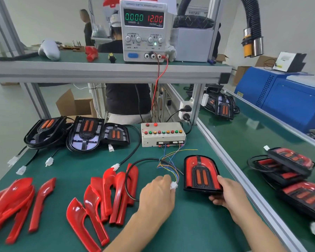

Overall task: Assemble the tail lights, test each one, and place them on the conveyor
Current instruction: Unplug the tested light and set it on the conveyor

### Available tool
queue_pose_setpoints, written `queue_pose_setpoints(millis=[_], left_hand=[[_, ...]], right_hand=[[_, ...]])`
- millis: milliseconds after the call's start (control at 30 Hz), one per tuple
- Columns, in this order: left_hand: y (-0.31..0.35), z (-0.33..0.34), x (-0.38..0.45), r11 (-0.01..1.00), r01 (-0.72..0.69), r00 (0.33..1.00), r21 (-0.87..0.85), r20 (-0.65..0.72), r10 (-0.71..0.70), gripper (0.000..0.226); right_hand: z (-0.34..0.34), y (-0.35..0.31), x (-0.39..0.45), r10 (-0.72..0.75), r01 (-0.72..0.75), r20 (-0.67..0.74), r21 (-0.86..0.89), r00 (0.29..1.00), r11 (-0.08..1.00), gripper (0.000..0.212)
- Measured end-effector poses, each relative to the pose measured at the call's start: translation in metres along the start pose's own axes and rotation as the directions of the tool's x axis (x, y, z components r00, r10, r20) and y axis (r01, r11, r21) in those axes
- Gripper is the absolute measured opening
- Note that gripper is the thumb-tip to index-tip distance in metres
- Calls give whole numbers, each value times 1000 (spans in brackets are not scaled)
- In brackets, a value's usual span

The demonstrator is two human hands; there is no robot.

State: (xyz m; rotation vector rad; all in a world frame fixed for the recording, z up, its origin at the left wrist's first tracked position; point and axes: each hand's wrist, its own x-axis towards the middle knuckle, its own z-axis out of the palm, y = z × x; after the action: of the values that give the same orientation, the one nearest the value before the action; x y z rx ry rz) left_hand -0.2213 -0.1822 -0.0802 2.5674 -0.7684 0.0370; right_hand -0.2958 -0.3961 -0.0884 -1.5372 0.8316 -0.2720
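White plug (pixel 173 185) is pinched by left hand (pixel 157 194), just left of tail light (pixel 201 174). Tail light's near edge is gripped by right hand (pixel 225 194). Beyond tail light, button box (pixel 163 134) is seen; conveyor (pixel 244 140) to its right.

red lenses (pixel 91 202): glossy plastic | bench mat (pixel 198 224): matt green

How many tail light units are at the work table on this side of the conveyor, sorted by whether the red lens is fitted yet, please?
Tail light housings without a red lens: 3
Tail light with red lens fitted, held at its near edge by the right hand: 1
Total: 4
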Motion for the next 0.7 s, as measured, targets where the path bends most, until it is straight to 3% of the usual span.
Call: queue_pose_setpoints(millis=[167, 300, 467, 600, 700], left_hand=[[-2, 9, -12, 999, -14, 998, 41, 56, 12, 16], [-4, 13, -21, 998, -27, 998, 62, 52, 23, 15], [-2, 18, -25, 1000, -23, 1000, 14, 0, 23, 18], [0, 17, -21, 990, -41, 990, -136, -140, 21, 20], [2, 14, -15, 933, -81, 966, -351, -259, -13, 14]], right_hand=[[-6, -2, 7, 9, -9, -94, 5, 996, 1000, 30], [-17, 1, 10, -63, 45, -211, -89, 975, 995, 32], [-20, 7, 3, -109, 86, -203, -118, 973, 989, 34], [-17, 4, -4, -104, 88, -138, -117, 985, 989, 40], [-16, 6, -15, -231, 153, -231, -313, 945, 937, 48]])
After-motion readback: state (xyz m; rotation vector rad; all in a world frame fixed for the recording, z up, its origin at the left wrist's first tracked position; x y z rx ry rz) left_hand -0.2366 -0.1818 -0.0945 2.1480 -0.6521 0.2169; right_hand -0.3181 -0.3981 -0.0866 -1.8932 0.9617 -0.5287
